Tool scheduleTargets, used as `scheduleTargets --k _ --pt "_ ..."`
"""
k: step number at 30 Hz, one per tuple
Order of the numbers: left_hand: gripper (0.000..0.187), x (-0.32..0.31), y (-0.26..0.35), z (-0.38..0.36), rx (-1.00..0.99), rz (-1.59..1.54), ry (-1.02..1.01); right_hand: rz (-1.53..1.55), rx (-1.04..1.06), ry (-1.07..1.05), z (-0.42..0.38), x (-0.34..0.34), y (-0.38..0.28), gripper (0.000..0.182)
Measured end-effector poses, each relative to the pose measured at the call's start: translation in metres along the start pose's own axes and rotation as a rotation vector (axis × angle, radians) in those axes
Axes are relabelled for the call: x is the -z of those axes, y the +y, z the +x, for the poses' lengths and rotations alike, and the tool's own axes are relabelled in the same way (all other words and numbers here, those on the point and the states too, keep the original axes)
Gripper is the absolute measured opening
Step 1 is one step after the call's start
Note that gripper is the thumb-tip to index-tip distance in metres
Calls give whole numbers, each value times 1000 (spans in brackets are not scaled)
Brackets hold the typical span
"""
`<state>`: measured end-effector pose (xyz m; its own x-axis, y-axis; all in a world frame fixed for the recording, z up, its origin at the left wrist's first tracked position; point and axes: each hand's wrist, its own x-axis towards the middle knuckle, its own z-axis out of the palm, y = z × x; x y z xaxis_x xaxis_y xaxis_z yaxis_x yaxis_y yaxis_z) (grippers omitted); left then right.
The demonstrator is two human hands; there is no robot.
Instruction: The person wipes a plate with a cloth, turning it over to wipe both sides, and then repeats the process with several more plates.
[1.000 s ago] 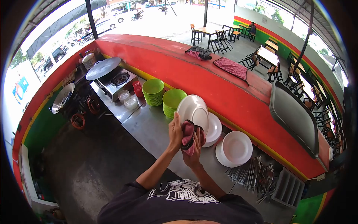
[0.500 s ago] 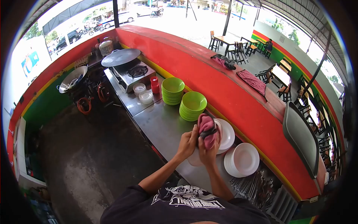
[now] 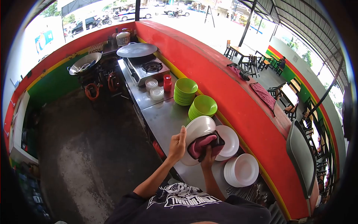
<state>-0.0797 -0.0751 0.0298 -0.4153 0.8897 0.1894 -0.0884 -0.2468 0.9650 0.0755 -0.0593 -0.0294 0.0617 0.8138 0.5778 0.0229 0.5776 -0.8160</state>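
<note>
My left hand [image 3: 177, 146] grips the left rim of a white plate [image 3: 200, 126], its thumb up along the edge. The plate is tilted, held above the steel counter [image 3: 156, 115]. My right hand [image 3: 209, 156] is closed on a pink and dark cloth [image 3: 204, 145], pressed against the plate's face; the cloth hides some of the fingers. Just right of the cloth lies another white plate [image 3: 228, 142]. Beside it stands a stack of white plates [image 3: 244, 170]. Two stacks of green bowls [image 3: 185, 89] stand beyond the held plate.
A gas stove [image 3: 147, 69] with a large metal lid [image 3: 137, 50] stands at the counter's far end, near red bottles [image 3: 167, 83] and clear containers [image 3: 157, 93]. A red wall [image 3: 209, 71] borders the counter, with a cloth [image 3: 263, 96] and a grey tray [image 3: 301, 156] on it. Cutlery lies nearby.
The held plate has come up and its face now shows. The cloth, bunched between both hands before, is spread against the plate under my right hand. The view has shifted slightly.
</note>
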Motion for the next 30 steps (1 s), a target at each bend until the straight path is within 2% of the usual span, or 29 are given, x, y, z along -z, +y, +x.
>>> scheduleTargets --k 3,5,7,10,14,17,20,23,26,30 --pt "58 3 -3 -4 70 26 -104 144 -195 5 19 -3 0 58" --pt "58 -4 0 -2 44 -17 -99 51 -121 -33 32 -6 -8 56" --pt "58 -9 0 -1 15 -32 -90 -226 150 -105 38 -7 -38 56" --pt "58 -16 4 4 -60 6 -57 -376 305 -206 33 -6 -44 62" --pt "58 -25 22 1 -139 79 40 -227 126 -272 -19 11 28 62" --pt "58 -30 16 1 -182 59 83 -237 115 -133 -35 8 27 67" --pt "58 -31 11 -4 -190 52 57 -12 108 87 -38 5 30 73" --pt "58 -33 8 -13 -167 44 -19 159 -81 218 -22 10 7 77" --pt "57 -33 13 -24 -159 51 -124 195 -283 353 -13 25 4 57" --pt "56 -29 8 -30 -168 118 -199 423 -458 430 6 55 27 54"
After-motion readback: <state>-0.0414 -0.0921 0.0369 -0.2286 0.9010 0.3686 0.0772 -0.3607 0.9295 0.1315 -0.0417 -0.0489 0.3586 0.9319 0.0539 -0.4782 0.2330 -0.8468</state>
